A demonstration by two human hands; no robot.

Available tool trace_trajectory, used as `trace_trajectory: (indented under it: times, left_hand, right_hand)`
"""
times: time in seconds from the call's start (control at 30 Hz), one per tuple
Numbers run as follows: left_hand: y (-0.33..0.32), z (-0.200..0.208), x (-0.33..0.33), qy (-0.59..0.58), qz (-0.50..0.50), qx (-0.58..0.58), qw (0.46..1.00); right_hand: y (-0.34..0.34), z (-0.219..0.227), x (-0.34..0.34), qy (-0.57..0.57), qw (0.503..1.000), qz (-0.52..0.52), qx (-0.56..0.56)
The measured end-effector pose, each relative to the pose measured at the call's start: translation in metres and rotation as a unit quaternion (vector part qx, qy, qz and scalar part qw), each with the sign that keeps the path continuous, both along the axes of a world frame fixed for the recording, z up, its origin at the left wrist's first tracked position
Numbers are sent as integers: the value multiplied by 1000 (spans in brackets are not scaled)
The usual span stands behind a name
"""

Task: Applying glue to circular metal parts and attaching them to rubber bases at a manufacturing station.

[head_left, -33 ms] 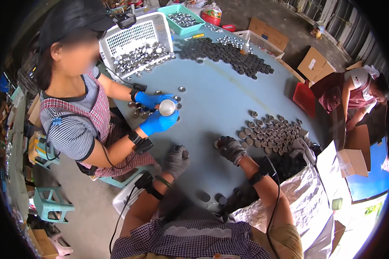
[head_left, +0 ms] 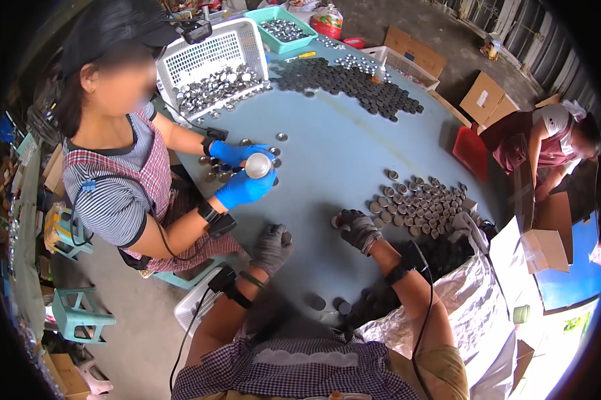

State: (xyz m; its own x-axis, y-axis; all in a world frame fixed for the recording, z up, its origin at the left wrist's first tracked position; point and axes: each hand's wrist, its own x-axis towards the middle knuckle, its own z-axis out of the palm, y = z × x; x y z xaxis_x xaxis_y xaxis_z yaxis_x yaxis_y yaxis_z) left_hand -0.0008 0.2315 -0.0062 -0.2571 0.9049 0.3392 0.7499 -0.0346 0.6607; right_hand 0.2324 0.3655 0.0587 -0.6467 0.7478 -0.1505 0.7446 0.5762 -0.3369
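Grey work gloves cover both of the person's hands, which rest on the blue-grey worktop (head_left: 327, 153) near its front edge. The left hand (head_left: 272, 247) lies with its fingers curled loosely downward on the surface; whether it grips anything under the palm cannot be told. The right hand (head_left: 358, 228) sits knuckles-up with its fingers bent, close beside a small round metal cap (head_left: 336, 221) at its thumb side, and it is not clear whether the fingers actually pinch that cap. Just to the right of this hand stands a dense cluster of small round metal tins (head_left: 420, 203), packed side by side on the worktop. Near the front edge, between the forearms, a few dark round lids (head_left: 316, 303) lie apart from one another. Across the left corner of the worktop sits a co-worker in a striped shirt and plaid apron, whose blue-gloved hands (head_left: 244, 175) hold a round silver tin (head_left: 258, 165) between them, with several loose caps scattered around. Behind that person a white slatted basket (head_left: 210, 50) holds a heap of shiny metal pieces, and a teal tray (head_left: 288, 28) beyond it holds more. A wide spread of dark round lids (head_left: 350, 81) covers the far part of the worktop. A second person in a dark red top (head_left: 517, 143) bends over cardboard boxes at the right.
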Motion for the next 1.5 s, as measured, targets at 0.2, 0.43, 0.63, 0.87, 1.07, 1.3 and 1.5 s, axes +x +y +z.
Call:
trace_trajectory:
  times: [0.2,0.43,0.63,0.87,1.07,1.3,1.5]
  left_hand:
    - [-5,19,15,20,-23,48,998]
    - [-15,26,19,6,5,46,999]
    - [-37,27,10,24,3,88,996]
    - [-74,10,-4,-36,102,135,985]
    - [-77,23,6,-47,77,113,989]
    - [-67,15,18,-56,43,134,988]
    - [-60,8,15,-87,43,147,984]
  right_hand:
    - [-5,-12,-4,81,991,-84,68]
    - [-19,-5,-15,113,992,-52,33]
    - [-52,-19,-49,199,960,129,149]
    - [-80,-43,-101,244,891,316,218]
    - [-8,-96,-36,103,891,231,377]
    - [2,-8,25,2,949,66,309]
    - [-126,23,-11,-88,956,271,-71]
